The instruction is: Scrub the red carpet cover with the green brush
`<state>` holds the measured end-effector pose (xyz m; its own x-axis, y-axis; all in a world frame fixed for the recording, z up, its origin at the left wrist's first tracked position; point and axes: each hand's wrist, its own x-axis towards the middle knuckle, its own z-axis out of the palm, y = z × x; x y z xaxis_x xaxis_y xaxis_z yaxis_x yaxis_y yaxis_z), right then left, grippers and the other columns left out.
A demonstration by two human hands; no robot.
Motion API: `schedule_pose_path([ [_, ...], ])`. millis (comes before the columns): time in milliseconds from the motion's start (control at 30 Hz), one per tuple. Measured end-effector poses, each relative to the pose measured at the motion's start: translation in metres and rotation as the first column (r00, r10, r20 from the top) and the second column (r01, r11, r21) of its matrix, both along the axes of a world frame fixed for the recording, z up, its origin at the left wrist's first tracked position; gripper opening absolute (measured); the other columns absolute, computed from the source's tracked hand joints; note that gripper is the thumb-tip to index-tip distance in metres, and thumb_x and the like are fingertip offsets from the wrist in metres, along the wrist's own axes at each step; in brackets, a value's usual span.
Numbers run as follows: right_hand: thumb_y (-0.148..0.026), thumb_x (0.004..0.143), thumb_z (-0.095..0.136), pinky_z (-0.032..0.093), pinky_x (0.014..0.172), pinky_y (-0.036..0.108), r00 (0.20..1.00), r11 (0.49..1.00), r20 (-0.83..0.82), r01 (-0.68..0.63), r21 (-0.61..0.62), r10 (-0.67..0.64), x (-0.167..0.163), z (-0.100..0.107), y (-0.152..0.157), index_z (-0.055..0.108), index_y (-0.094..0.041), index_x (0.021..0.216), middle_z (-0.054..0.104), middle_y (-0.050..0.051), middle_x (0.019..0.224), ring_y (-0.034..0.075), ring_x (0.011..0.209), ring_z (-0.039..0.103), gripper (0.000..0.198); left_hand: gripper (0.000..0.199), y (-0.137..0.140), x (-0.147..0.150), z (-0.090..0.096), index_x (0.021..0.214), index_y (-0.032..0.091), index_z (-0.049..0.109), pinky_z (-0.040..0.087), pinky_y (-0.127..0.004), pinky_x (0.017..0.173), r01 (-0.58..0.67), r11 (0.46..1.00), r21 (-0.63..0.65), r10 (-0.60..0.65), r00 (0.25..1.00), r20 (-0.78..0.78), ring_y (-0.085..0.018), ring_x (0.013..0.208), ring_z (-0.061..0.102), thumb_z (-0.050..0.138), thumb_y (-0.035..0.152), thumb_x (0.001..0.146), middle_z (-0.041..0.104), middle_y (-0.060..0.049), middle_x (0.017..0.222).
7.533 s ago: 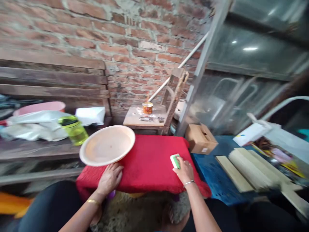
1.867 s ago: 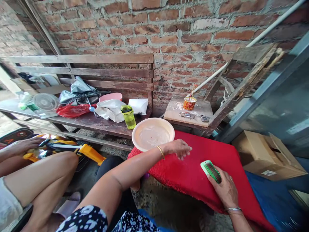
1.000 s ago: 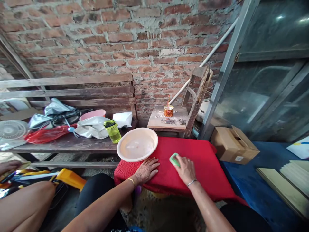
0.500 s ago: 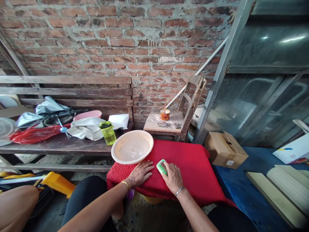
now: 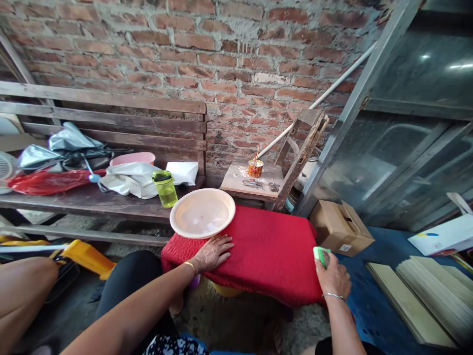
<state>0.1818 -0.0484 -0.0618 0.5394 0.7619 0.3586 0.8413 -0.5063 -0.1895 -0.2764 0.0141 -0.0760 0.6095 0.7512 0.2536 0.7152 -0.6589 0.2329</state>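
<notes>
A red fleecy cloth (image 5: 266,246) covers a low bench or table in front of me. My left hand (image 5: 213,252) lies flat on its near left part, fingers spread, just below a pale plastic basin (image 5: 202,231). The basin appears to hold some water and rests on the cloth's far left corner. At the right end of the cloth, my right hand (image 5: 333,278) grips a green and white scrub brush (image 5: 321,256). Its lower side is hidden by the fingers and the angle.
A cardboard box (image 5: 342,229) and cream panels (image 5: 410,301) sit on a blue surface (image 5: 369,291) to the right. Beyond the cloth, a wooden chair (image 5: 236,180) bears a small tub (image 5: 255,168) and padlocks. A green bottle (image 5: 165,190) and bags occupy the wooden bench (image 5: 121,209).
My right hand has swept the brush from the middle of the cloth to its right edge. My left hand stays flat beside the basin. The view has tilted and shifted slightly.
</notes>
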Motion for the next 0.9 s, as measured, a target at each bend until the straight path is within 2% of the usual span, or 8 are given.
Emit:
schedule_pose_path([
  [67, -0.053, 0.095, 0.046, 0.051, 0.073, 0.041, 0.973, 0.974, -0.050, -0.222, 0.053, 0.225, -0.037, -0.001, -0.003, 0.062, -0.016, 0.130, 0.069, 0.016, 0.092, 0.029, 0.080, 0.066, 0.053, 0.038, 0.000, 0.000, 0.000, 0.134, 0.026, 0.065, 0.037, -0.048, 0.119, -0.001, 1.000, 0.000, 0.001, 1.000, 0.001, -0.027, 0.140, 0.048, 0.055, 0.036, 0.099, 0.059, -0.007, 0.146],
  [167, -0.048, 0.097, 0.048, 0.051, 0.082, 0.038, 0.812, 0.811, -0.057, -0.571, 0.127, 0.581, -0.112, -0.005, -0.008, 0.061, -0.019, 0.131, 0.070, 0.013, 0.101, 0.026, 0.091, 0.066, 0.046, 0.039, -0.001, 0.001, 0.001, 0.135, 0.026, 0.065, 0.037, -0.048, 0.119, -0.008, 1.000, -0.005, 0.008, 1.000, -0.007, -0.027, 0.140, 0.048, 0.055, 0.036, 0.099, 0.058, -0.007, 0.147],
  [267, -0.043, 0.098, 0.051, 0.050, 0.086, 0.037, 0.701, 0.699, -0.006, -0.711, 0.080, 0.713, -0.161, -0.007, -0.012, 0.061, -0.027, 0.133, 0.069, 0.010, 0.105, 0.025, 0.094, 0.064, 0.040, 0.039, -0.001, 0.000, 0.000, 0.135, 0.027, 0.065, 0.037, -0.047, 0.120, -0.014, 1.000, -0.007, 0.014, 1.000, 0.008, -0.027, 0.140, 0.048, 0.054, 0.036, 0.099, 0.058, -0.006, 0.147],
  [400, -0.041, 0.097, 0.052, 0.049, 0.081, 0.038, 0.789, 0.791, 0.059, -0.611, -0.024, 0.611, -0.124, 0.000, -0.011, 0.061, -0.026, 0.134, 0.069, 0.012, 0.102, 0.026, 0.090, 0.065, 0.042, 0.039, -0.001, 0.000, 0.000, 0.135, 0.026, 0.065, 0.037, -0.047, 0.119, -0.007, 1.000, -0.007, 0.007, 1.000, 0.010, -0.027, 0.141, 0.048, 0.053, 0.037, 0.099, 0.058, -0.006, 0.147],
  [533, -0.049, 0.095, 0.047, 0.048, 0.065, 0.041, 0.977, 0.981, 0.105, -0.177, -0.079, 0.185, -0.017, 0.006, -0.016, 0.065, -0.018, 0.129, 0.069, 0.017, 0.088, 0.030, 0.074, 0.065, 0.050, 0.039, -0.001, 0.002, 0.001, 0.134, 0.025, 0.066, 0.036, -0.048, 0.120, -0.008, 1.000, -0.018, 0.008, 1.000, 0.001, -0.027, 0.141, 0.047, 0.054, 0.036, 0.099, 0.058, -0.008, 0.146],
  [633, -0.061, 0.093, 0.040, 0.047, 0.057, 0.043, 0.997, 0.997, 0.055, 0.050, -0.055, -0.047, 0.025, 0.006, -0.024, 0.065, -0.016, 0.128, 0.069, 0.020, 0.086, 0.033, 0.068, 0.064, 0.062, 0.038, -0.001, 0.003, 0.002, 0.134, 0.025, 0.066, 0.037, -0.046, 0.120, -0.005, 1.000, -0.031, 0.006, 1.000, 0.021, -0.027, 0.140, 0.048, 0.055, 0.036, 0.098, 0.058, -0.007, 0.146],
  [767, -0.063, 0.093, 0.039, 0.052, 0.072, 0.045, 0.959, 0.960, -0.093, -0.260, 0.104, 0.269, -0.030, 0.005, -0.033, 0.062, -0.014, 0.128, 0.071, 0.020, 0.098, 0.033, 0.083, 0.067, 0.064, 0.038, -0.001, 0.003, 0.000, 0.133, 0.027, 0.067, 0.035, -0.045, 0.121, -0.009, 1.000, -0.027, 0.010, 0.998, 0.058, -0.026, 0.140, 0.049, 0.057, 0.036, 0.098, 0.059, -0.006, 0.146],
  [900, -0.058, 0.097, 0.044, 0.050, 0.087, 0.042, 0.775, 0.776, -0.093, -0.605, 0.181, 0.626, -0.130, 0.002, -0.041, 0.060, -0.020, 0.130, 0.070, 0.014, 0.110, 0.028, 0.098, 0.065, 0.053, 0.037, 0.000, 0.002, -0.002, 0.131, 0.025, 0.068, 0.033, -0.047, 0.123, -0.008, 1.000, -0.020, 0.010, 0.998, 0.066, -0.026, 0.139, 0.049, 0.057, 0.036, 0.097, 0.060, -0.007, 0.145],
])
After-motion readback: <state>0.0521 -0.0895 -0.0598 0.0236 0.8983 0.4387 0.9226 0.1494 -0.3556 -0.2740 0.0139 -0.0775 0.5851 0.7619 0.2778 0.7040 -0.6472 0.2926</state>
